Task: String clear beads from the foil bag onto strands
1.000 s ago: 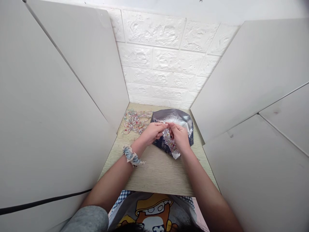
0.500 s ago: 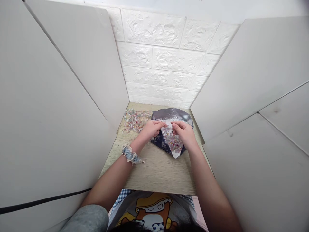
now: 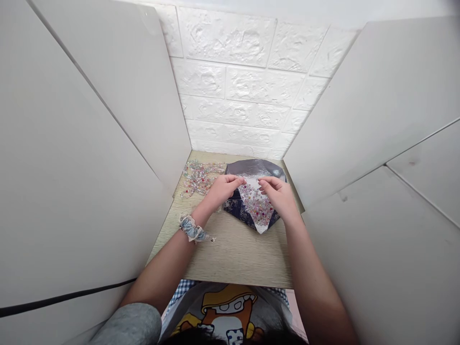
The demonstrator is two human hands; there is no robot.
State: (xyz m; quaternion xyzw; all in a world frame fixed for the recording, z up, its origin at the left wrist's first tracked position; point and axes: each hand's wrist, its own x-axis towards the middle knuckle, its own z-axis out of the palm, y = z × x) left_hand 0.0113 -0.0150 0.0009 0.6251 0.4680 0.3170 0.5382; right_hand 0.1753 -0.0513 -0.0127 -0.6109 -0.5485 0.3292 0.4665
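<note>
Many small pink, clear and red beads (image 3: 259, 209) lie in an opened bag (image 3: 247, 167) with a silvery lining and a dark blue patterned outside. Above the bag's left part, my left hand (image 3: 226, 188) is closed in a pinch; whatever its fingertips hold is too small to make out. Facing it over the right side, my right hand (image 3: 278, 194) also pinches thumb and finger together, and what is between them is too fine to name. A small gap separates the two sets of fingertips. Strung beads (image 3: 201, 178) lie in a heap left of the bag.
The small wooden tabletop (image 3: 237, 258) is boxed in by a white brick-pattern wall (image 3: 240, 88) behind and pale panels (image 3: 108, 96) on both sides. A blue scrunchie (image 3: 193, 229) circles my left wrist. A dark cable (image 3: 68, 298) runs along the left panel.
My hands have drawn slightly apart, the left one moving a little left and the right one a little right. The bag and the strung beads stay in place.
</note>
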